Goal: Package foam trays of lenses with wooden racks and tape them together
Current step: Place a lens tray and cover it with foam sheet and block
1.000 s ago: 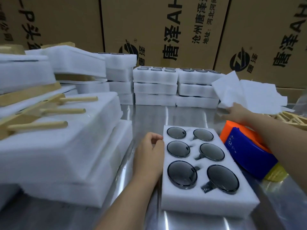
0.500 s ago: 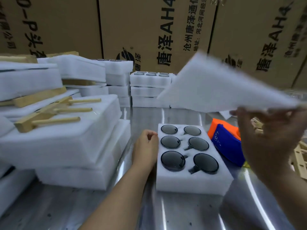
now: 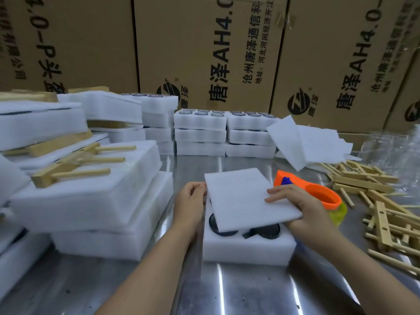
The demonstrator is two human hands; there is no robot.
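A white foam tray of dark round lenses sits on the metal table in front of me. A thin white foam sheet lies tilted over most of it, so only the two nearest lenses show. My right hand holds the sheet's right edge, fingers on top and thumb hidden beneath. My left hand touches the sheet's left corner and rests against the tray's left side. Wooden racks lie loose at the right. An orange and blue tape dispenser sits just behind my right hand.
Stacks of foam trays with wooden racks on them fill the left side. More lens trays stand at the back before cardboard boxes. Loose foam sheets lie at the back right. Bare metal table lies nearest me.
My right hand took a foam sheet from the back right pile, swung it over, and brought it down onto the lens tray. My left hand stayed at the tray's left side.
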